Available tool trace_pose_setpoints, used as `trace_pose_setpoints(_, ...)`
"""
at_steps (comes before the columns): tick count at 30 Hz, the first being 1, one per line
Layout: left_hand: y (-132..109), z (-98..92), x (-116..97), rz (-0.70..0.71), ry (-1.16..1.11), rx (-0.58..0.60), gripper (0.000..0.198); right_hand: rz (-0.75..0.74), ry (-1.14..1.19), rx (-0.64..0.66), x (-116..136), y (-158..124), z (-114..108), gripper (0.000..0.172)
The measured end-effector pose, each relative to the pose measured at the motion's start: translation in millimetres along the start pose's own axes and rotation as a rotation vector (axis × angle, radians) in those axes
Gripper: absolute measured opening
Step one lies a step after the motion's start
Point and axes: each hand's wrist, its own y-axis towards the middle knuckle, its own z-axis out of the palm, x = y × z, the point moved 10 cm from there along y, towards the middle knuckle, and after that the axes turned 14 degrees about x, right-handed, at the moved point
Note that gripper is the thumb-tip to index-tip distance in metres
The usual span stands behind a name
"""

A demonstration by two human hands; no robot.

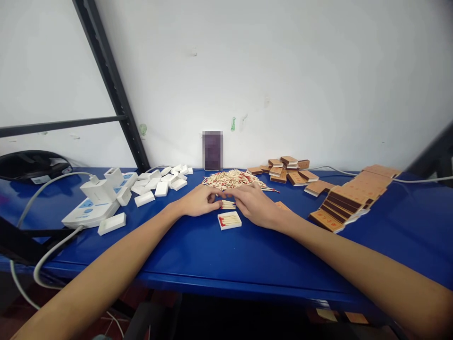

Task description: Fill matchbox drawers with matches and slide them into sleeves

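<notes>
My left hand [198, 200] and my right hand [255, 204] rest side by side on the blue table [198, 250], fingers curled together at the near edge of a pile of red-tipped matches [235, 179]. A small bunch of matches [228, 204] lies between the two hands, pinched by the fingertips. Just in front of the hands sits a white inner tray [230, 220], open and partly filled with matches.
Several empty white trays [161, 182] lie at the left, beside a white power strip [94, 200] with plugs and cables. Brown matchbox sleeves [288, 170] are heaped behind, and filled boxes [348, 198] stand in rows at the right. A dark phone [213, 150] leans on the wall.
</notes>
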Motion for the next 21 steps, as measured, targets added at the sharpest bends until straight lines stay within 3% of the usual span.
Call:
trace_pose_setpoints(3, -0.7, 1.5, -1.9, -0.004, 0.022, 0.019, 0.031, 0.075, 0.011, -0.072, -9.0, -3.9, -11.3, 0.031)
trace_pose_setpoints(11, -3.6, 0.5, -1.6, -0.012, 0.053, 0.049, 0.032, 0.116, 0.075, 0.199, -11.0, -6.4, 11.0, 0.036)
trace_pose_setpoints(21, -2.5, -2.3, -2.2, -0.039, 0.092, 0.021, 0.037, 0.143, 0.047, 0.199, -18.7, -4.1, 19.3, 0.041)
